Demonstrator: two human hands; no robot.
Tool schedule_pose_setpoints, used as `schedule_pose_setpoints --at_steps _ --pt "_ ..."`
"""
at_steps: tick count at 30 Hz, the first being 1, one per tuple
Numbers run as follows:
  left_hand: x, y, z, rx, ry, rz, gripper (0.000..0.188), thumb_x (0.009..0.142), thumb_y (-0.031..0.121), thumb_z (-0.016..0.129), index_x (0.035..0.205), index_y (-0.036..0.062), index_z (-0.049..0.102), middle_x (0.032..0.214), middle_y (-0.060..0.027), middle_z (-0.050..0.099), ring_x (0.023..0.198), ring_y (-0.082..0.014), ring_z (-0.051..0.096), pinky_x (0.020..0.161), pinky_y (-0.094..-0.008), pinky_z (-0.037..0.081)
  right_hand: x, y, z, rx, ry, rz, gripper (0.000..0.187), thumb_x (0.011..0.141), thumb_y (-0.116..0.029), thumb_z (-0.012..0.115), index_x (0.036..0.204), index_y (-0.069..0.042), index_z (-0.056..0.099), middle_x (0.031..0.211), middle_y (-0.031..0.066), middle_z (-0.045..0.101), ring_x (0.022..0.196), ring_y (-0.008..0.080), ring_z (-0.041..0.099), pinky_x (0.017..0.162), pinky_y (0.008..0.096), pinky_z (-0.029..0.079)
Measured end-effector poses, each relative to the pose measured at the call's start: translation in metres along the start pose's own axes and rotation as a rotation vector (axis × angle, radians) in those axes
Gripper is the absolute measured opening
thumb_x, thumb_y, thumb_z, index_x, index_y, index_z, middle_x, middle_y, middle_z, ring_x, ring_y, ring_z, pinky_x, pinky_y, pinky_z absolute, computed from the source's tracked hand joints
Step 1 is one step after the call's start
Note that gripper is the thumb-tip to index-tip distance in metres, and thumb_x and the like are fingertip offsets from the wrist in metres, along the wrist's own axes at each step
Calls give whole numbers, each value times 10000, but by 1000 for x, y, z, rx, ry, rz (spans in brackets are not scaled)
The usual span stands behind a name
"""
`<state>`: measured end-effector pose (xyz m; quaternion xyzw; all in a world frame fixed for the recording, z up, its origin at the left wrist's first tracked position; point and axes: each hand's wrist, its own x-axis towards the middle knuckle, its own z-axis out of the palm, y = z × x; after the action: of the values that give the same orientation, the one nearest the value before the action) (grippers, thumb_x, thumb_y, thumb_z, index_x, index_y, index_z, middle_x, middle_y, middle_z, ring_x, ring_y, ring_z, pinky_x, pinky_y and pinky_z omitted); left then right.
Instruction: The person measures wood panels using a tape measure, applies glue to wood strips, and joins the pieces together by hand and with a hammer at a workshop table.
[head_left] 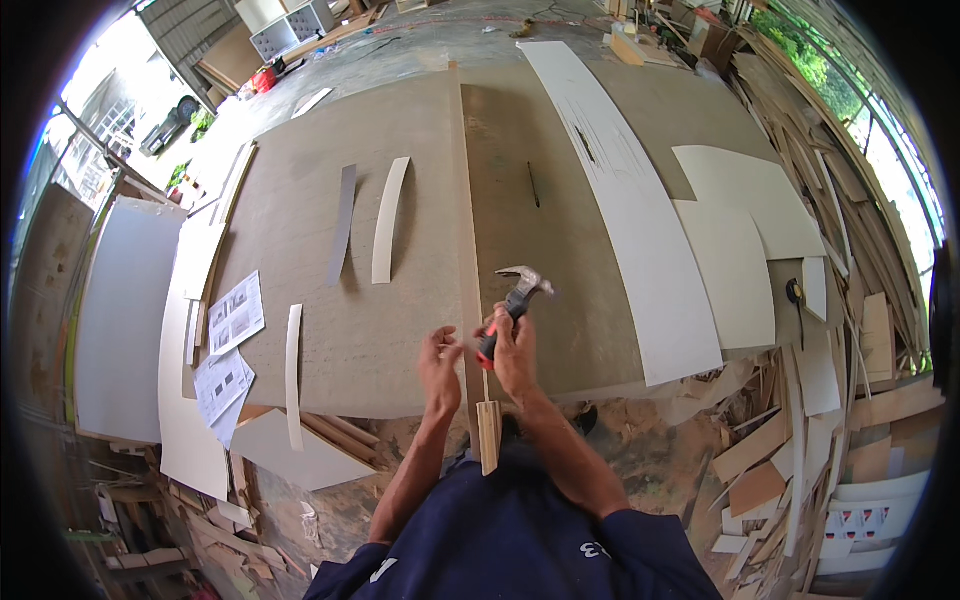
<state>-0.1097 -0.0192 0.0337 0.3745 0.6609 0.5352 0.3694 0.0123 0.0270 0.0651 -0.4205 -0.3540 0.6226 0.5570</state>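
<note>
My right hand (514,356) is closed around the black-and-red grip of a claw hammer (522,290), its metal head raised above the board and pointing away from me. Just left of it, my left hand (440,372) hovers near the wooden strip with fingers bent and apart; slight blur covers the fingertips, and I see nothing held. Between my forearms, the long narrow wooden strip (464,180) runs away from my body across the large grey-brown board (400,110). Its near end (488,435) sticks out past the board's edge, close to my shirt.
Left on the board lie a grey strip (344,225), white strips (391,222) and printed sheets (236,312). A thin black pen-like thing (534,185) lies right of the wooden strip. Farther right are a long white panel (625,210), white sheets (735,270), a tape measure (795,291) and heaped offcuts (765,450).
</note>
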Motion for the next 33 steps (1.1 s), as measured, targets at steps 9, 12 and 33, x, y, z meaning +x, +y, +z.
schedule_pose_setpoints --at_steps 9,12,33 --pt "-18 -55 10 72 -287 -119 705 695 74 720 1346 -32 472 1126 -178 652 1021 -313 644 904 -388 517 -35 25 -67 -248 260 258 237 967 -267 635 904 -59 541 793 10 530 550 89 485 465 259 378" --pt "-14 -63 7 42 -315 -90 674 699 59 698 1331 -28 479 1114 -165 652 1001 -293 643 896 -381 519 -53 40 -71 -306 265 324 238 949 -234 663 947 -57 504 854 30 544 550 123 534 463 264 422" --pt "-15 -64 2 -147 -476 -120 637 750 -2 652 1359 1 464 1136 -89 620 1041 -182 596 890 -343 518 -38 51 -60 -211 492 310 298 937 -203 642 1052 -54 412 967 67 520 699 143 576 547 300 514"
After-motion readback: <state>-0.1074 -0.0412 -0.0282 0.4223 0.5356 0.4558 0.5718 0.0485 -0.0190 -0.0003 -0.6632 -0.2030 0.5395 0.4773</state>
